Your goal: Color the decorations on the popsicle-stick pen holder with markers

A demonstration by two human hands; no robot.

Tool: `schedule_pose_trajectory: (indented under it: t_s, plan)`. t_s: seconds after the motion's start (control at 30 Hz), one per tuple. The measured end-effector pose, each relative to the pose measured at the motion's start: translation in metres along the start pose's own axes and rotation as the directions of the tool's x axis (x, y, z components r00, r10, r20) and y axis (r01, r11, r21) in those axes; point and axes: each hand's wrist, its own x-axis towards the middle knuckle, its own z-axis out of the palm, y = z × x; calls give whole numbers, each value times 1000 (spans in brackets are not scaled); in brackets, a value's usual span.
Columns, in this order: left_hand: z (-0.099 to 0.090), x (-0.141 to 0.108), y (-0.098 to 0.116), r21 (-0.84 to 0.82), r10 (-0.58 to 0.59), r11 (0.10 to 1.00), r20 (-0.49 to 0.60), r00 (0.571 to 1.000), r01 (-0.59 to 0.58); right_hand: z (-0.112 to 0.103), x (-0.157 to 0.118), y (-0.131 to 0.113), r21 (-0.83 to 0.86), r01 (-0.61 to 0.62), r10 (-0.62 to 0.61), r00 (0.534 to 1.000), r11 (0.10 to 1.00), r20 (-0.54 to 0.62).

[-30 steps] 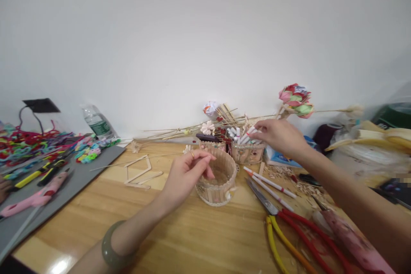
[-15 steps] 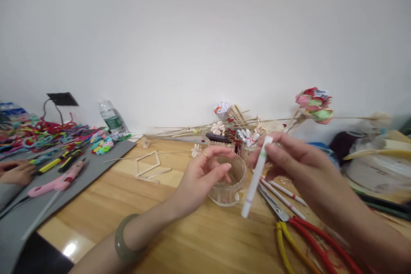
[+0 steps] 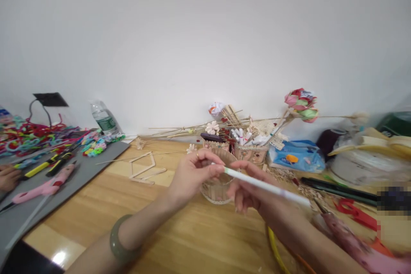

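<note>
A slim white marker pen [image 3: 268, 186] with coloured rings slants across the front of both hands. Its left end is pinched between the thumb and fingers of my left hand [image 3: 197, 175]. My right hand [image 3: 248, 192] is just behind and below the pen, fingers apart and partly bent; whether they touch the pen is unclear. Partly covered by my hands, a round woven basket [image 3: 216, 197] stands on the wooden table [image 3: 180, 235]. Behind it a second small basket [image 3: 252, 154] holds several white pens [image 3: 240, 135].
Pliers with a yellow handle [image 3: 274, 250] are mostly under my right forearm. A pink glue gun [image 3: 359, 239] and red-handled scissors [image 3: 356, 214] lie right. Further back are a blue packet [image 3: 295, 156] and paper flowers [image 3: 302, 105]. Left are craft sticks [image 3: 143, 166], another pink glue gun [image 3: 48, 188] and another person's hand [image 3: 9, 177].
The pen has swung from steep to nearly level, and its end has passed from my right hand to my left fingertips. My right fingers have loosened. The view has shifted slightly right.
</note>
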Motion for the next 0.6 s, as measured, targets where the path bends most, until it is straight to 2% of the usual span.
schedule_pose_trajectory:
  t_s: [0.03,0.1,0.17,0.23,0.3,0.37,0.4,0.43,0.5,0.57,0.6]
  plan:
    - [1,-1,0,-6,-23,1000,-37,999,22,1,-3,-2,-3,39,-39,999,999,-8]
    - [2,-4,2,71,-2,997,-36,999,5,4,-7,-9,-34,123,-123,992,992,-18]
    - [3,-9,5,252,114,959,72,991,-128,7,-11,-18,-93,185,-189,981,978,-32]
    - [3,-14,8,454,244,831,224,944,-322,9,-13,-25,-159,190,-197,980,969,-32]
    - [4,-18,9,597,313,640,372,874,-483,11,-14,-28,-200,162,-169,985,966,-17]
    - [6,-19,8,662,333,488,462,822,-569,14,-16,-26,-215,134,-140,990,967,-13]
    - [7,-20,8,672,330,447,490,807,-590,15,-17,-24,-211,122,-129,991,970,-23]
    - [8,-21,8,671,318,437,507,801,-599,15,-18,-24,-204,105,-114,993,973,-31]
    - [9,-24,11,642,238,521,523,819,-562,12,-22,-27,-186,73,-85,995,980,-56]
    - [5,-28,15,595,83,696,490,868,-402,-2,-26,-40,-183,80,-103,988,980,-119]
    - [1,-30,17,563,2,780,435,900,-274,-14,-29,-49,-193,118,-156,968,974,-196]
